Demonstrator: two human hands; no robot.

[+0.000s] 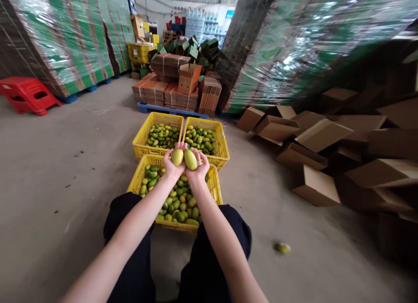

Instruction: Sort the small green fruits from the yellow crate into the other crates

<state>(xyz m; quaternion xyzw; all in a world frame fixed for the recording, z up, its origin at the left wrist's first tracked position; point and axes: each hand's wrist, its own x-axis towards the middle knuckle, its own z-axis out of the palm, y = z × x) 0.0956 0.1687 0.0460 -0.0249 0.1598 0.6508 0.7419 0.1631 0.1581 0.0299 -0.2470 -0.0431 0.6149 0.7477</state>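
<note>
Two yellow-green mangoes lie side by side in my upturned palms, close together over the crates. My left hand (170,164) cups the smaller, rounder mango (177,157). Resting in my right hand (197,169) is a slightly larger, longer mango (190,159), with the fingers curled loosely under it. Below both hands, the near yellow crate (176,226) holds many green and yellowish mangoes, partly hidden by my forearms. Beyond it stand a left yellow crate (139,143) and a right yellow crate (223,143), each with more mangoes.
A single mango (282,247) lies on the floor at right. Open cardboard boxes (318,185) are heaped along the right side. Flattened cartons (152,92) sit on a blue pallet ahead, with a person (179,38) behind. A red stool (28,94) stands at left near wrapped stacks.
</note>
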